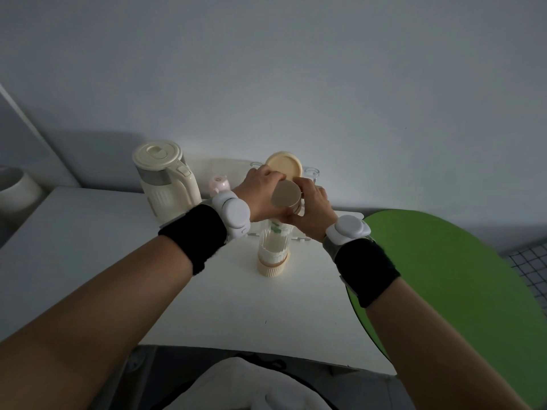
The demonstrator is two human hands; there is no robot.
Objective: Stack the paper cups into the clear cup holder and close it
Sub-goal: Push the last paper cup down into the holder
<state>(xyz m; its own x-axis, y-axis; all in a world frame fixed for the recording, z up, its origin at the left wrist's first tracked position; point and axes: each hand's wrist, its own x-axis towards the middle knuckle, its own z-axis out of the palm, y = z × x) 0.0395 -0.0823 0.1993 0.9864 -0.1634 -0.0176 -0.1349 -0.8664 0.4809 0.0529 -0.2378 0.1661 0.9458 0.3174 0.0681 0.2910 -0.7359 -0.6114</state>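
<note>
Gripping cups [286,197] above holder [273,250]

We are looking down at a white table [88,247] that is running back to a pale wall. A cream kettle [165,179] is standing at its back left, and a small pink thing [218,184], too blurred to name, is sitting just beside it. The clear cup holder [273,253] is standing upright near the middle on its ribbed cream base. A green round board [444,276] is overlapping the table's right edge.
</note>
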